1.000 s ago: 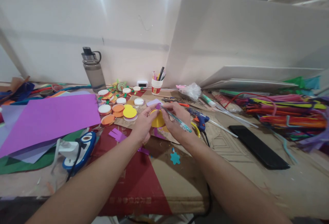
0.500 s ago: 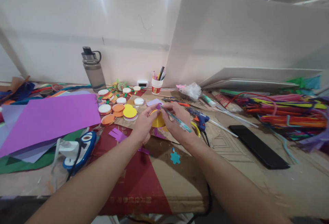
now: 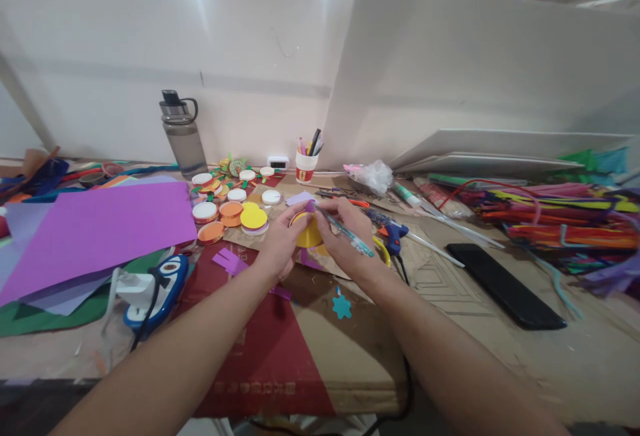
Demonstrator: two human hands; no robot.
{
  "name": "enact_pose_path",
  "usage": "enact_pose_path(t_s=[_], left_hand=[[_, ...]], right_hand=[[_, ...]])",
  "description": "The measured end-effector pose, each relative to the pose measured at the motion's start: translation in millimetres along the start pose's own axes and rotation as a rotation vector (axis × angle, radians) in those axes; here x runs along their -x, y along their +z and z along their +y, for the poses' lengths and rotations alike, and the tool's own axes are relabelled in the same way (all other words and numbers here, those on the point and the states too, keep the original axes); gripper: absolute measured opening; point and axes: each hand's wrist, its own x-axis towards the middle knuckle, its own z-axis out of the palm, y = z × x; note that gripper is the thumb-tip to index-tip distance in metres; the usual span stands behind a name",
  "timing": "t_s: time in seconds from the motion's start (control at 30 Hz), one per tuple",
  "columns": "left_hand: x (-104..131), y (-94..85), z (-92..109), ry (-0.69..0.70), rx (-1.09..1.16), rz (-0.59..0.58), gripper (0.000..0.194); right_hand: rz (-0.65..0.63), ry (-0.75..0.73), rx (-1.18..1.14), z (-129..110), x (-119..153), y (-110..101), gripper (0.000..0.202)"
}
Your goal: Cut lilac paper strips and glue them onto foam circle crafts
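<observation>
Pinching disc (image 3: 307, 237) and tab (image 3: 311, 206) in closed fingers of left hand (image 3: 277, 241); clasping pen (image 3: 350, 236) in curled fingers of right hand (image 3: 356, 220); could crease tab by pressing hard.

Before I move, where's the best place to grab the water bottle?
Probably its loop handle, from the right: the water bottle is standing, and the loop juts that way from the cap, offering an opening to hook. Low down, the white-topped discs crowd its base.
</observation>
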Motion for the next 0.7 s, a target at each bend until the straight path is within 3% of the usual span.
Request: enact_pose_path(t_s=[0.7], left_hand=[[3.5, 4.0, 5.6, 0.013, 0.031, 0.015, 0.035]], right_hand=[[0.023, 0.009, 0.014, -0.9, 0.3, 0.0, 0.012]])
